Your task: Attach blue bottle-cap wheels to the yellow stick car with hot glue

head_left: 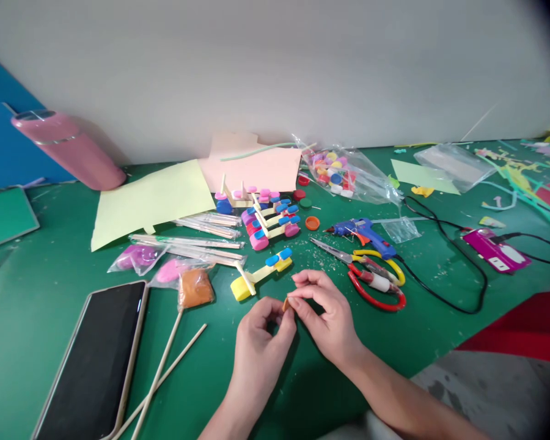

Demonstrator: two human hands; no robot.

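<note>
My left hand [266,336] pinches a small orange-brown piece [286,304] between thumb and forefinger. My right hand [323,315] touches the same piece from the other side, its thumb and forefinger closed on it. Just beyond them lies a yellow foam piece with a stick frame and blue ovals [261,274]. Behind it are several similar pink and blue assemblies [270,223]. A packet of orange-brown clay [196,288] rests to the left of my hands, near two crossed wooden sticks [165,373].
A phone [96,360] lies at the left, with a pink bottle [73,150] behind. Scissors [376,278], a blue glue gun [364,235] and its black cable are on the right, near a purple power strip [497,250]. A bag of colourful caps [337,174] is at the back.
</note>
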